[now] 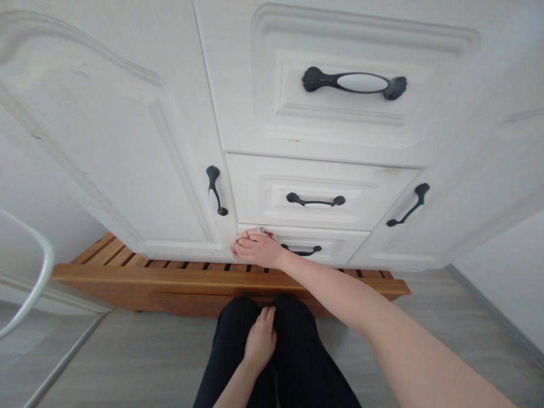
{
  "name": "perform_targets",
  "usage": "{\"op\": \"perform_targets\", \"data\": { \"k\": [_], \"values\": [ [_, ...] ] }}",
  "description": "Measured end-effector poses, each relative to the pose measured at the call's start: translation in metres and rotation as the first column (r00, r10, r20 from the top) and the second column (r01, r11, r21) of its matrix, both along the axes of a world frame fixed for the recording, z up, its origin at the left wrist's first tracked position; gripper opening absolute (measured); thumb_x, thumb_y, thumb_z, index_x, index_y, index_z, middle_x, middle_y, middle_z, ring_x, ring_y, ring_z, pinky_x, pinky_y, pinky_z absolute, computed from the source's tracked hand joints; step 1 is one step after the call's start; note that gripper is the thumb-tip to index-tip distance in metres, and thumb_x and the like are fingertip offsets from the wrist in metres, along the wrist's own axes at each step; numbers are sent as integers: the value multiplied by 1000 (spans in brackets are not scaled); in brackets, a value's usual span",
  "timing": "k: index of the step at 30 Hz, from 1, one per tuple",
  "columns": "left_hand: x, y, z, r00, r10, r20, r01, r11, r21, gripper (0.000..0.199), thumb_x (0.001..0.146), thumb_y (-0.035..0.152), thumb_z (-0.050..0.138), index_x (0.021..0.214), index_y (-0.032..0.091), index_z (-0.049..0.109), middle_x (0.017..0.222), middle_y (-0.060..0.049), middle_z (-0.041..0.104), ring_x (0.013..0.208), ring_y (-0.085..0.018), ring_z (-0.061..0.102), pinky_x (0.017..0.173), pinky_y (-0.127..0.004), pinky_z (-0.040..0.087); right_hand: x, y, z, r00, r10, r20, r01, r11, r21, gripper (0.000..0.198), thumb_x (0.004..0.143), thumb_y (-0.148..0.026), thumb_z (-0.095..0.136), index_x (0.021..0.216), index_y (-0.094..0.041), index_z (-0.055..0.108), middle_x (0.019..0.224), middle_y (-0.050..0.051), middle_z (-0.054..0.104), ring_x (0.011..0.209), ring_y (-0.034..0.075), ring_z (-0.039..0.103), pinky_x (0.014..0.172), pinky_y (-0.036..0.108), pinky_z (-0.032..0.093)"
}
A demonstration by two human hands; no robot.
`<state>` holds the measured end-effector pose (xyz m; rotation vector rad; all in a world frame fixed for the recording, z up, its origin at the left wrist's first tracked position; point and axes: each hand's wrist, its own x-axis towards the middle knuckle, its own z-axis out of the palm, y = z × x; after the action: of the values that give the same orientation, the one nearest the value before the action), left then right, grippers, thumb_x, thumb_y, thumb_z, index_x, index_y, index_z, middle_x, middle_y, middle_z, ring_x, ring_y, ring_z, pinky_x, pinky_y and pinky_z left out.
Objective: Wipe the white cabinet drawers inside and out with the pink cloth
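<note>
My right hand (258, 250) reaches across to the left edge of the bottom drawer (334, 245). Its fingers close over a small pale cloth (268, 233) with reddish marks, pressed against the white drawer front; most of the cloth is hidden under the hand. Just right of the wrist is the drawer's dark handle (301, 250), partly covered by my arm. My left hand (260, 339) rests between my knees on dark trousers (232, 340), fingers stretched out and holding nothing.
Above are a middle drawer (255, 192) and a large upper drawer (340, 127), flanked by cabinet doors with dark handles. A slatted wooden bed or bench edge (170, 276) runs between my knees and the cabinet. At far left curves a white tube (46, 255).
</note>
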<state>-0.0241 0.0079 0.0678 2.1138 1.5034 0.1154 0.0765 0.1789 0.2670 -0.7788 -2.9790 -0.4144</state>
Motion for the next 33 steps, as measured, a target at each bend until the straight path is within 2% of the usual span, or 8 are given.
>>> {"op": "perform_targets", "data": {
  "k": [6,9,12,17,21,25,29,33],
  "values": [
    [1,0,1,999,-1,-50,0,1000,-29,65,80,3,37,144,15,37,146,-12,48,121,-18,58,101,-26,45,80,-16,29,999,-27,-22,27,1000,15,47,98,-11,31,142,-18,45,142,10,57,132,17,47,107,42,39],
    [-5,-2,0,998,-20,-61,17,999,-41,64,82,6,38,145,16,37,145,-10,49,122,-17,58,103,-26,44,136,-38,32,994,-99,-49,99,995,-2,47,100,-11,33,142,-27,47,146,3,56,131,14,51,108,38,38],
    [-14,-3,-4,995,-53,-86,48,997,-56,62,83,9,41,144,17,39,146,-10,50,125,-18,56,106,-27,42,196,-61,27,966,-240,-92,236,970,-57,52,98,-10,41,141,-36,49,143,-3,60,128,11,53,109,36,37],
    [-26,-3,-10,976,-139,-165,125,988,-92,48,83,11,42,128,20,56,138,-10,56,118,-23,61,101,-35,47,288,-102,6,900,-433,-43,430,900,-65,53,92,-8,47,137,-34,57,134,2,66,120,17,58,102,40,38],
    [-29,-6,-8,956,-207,-210,185,976,-117,43,81,11,43,119,20,61,132,-12,59,118,-27,61,101,-42,47,322,-133,-14,858,-508,-80,514,851,107,46,88,-6,51,124,-31,66,125,3,71,112,21,60,92,43,42],
    [-26,-8,-6,950,-234,-207,210,969,-131,41,79,11,45,115,20,63,129,-11,61,118,-28,61,101,-43,47,285,-146,-13,858,-476,-192,513,800,311,44,91,-8,52,128,-28,62,127,5,69,115,24,58,95,46,40],
    [-17,-8,-7,949,-243,-202,218,966,-139,41,78,10,46,113,18,65,130,-13,61,118,-29,61,102,-44,48,184,-128,6,947,-241,-215,300,902,311,43,98,-13,47,135,-32,56,129,0,68,119,18,55,104,42,37],
    [-6,-6,-7,946,-227,-230,198,970,-141,42,75,5,44,110,16,66,124,-13,64,111,-27,65,98,-41,51,69,-76,15,964,-102,-245,138,981,136,41,102,-17,41,138,-32,52,138,1,62,124,19,52,101,42,40]
  ]
}}
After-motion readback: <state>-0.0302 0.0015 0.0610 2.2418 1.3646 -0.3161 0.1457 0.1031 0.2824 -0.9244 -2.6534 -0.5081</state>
